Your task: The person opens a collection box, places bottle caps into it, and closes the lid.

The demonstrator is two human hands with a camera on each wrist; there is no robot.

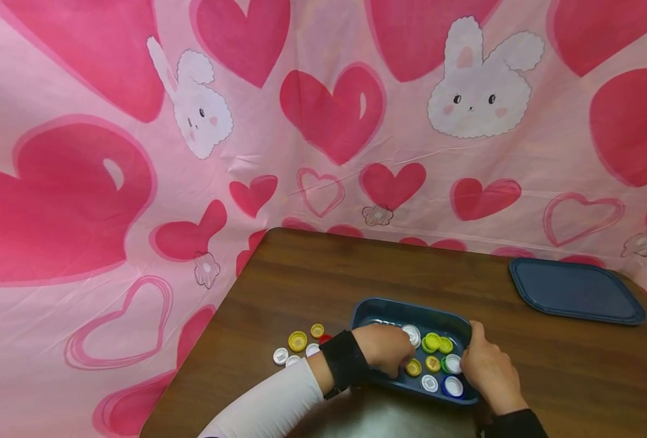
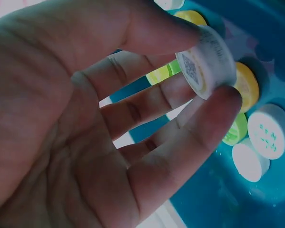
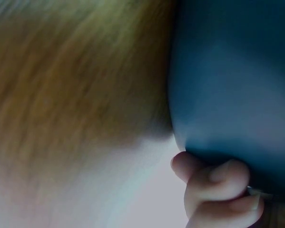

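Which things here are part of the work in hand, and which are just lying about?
In use:
- left hand, pinching a white cap
- right hand, gripping the blue tray by its right edge
- caps in the tray
- caps on the table left of the tray

Lying about:
- blue lid, far right of the table
- heart-and-bunny cloth

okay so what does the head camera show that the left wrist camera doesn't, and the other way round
Only the head view shows the right hand gripping the blue tray's right edge, the loose caps on the wooden table left of the tray, the blue lid at the far right, and the pink heart backdrop.

Only the left wrist view shows the grip: a white cap pinched between thumb and fingertip, tilted on edge, printed inside facing the palm.

Both show the left hand over the tray, with yellow, green and white caps inside it.
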